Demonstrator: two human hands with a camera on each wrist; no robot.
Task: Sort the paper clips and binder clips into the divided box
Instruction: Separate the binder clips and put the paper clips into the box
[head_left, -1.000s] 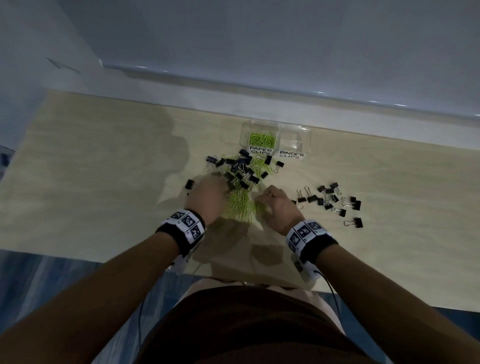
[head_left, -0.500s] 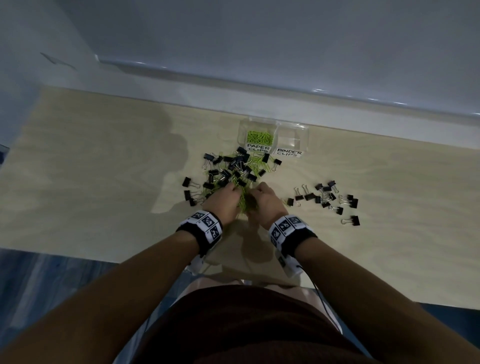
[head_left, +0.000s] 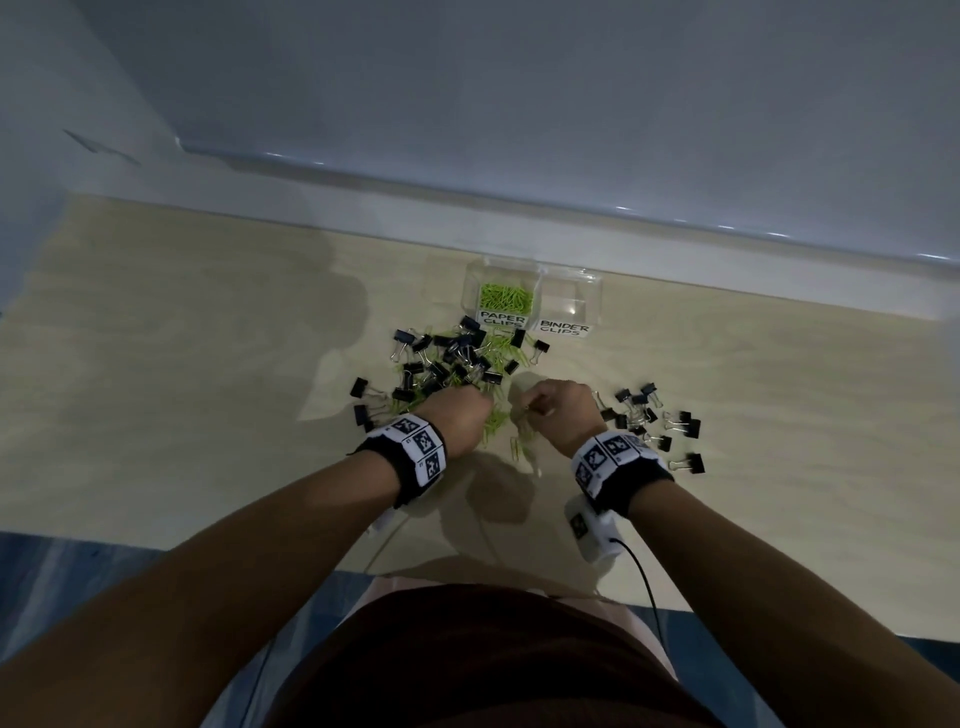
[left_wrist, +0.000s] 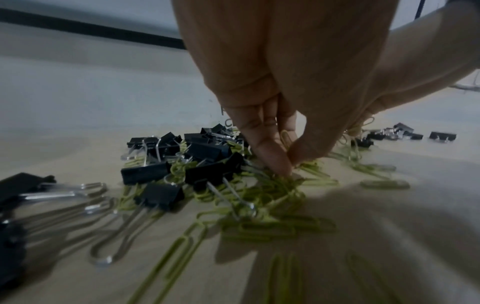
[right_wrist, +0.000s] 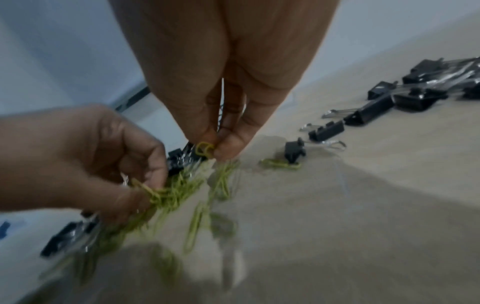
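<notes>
A clear divided box (head_left: 592, 283) stands at the table's back, labelled PAPER CLIPS and BINDER CLIPS. Its left cell holds green paper clips (head_left: 504, 297); its right cell looks bare. In front lies a mixed heap of black binder clips (head_left: 452, 358) and green paper clips (left_wrist: 275, 185). My left hand (head_left: 460, 415) pinches a bunch of green paper clips (right_wrist: 161, 193) at the heap's near edge. My right hand (head_left: 563, 413) pinches a green paper clip (right_wrist: 205, 150) between thumb and fingertips just above the table.
A second group of black binder clips (head_left: 654, 426) is scattered to the right of my right hand. A few binder clips (head_left: 361, 400) lie left of my left wrist. The wooden table (head_left: 182, 389) ends at a wall ledge behind the box.
Both hands came together over the green clips half a second ago and have now drawn slightly apart, each with paper clips pinched in its fingers.
</notes>
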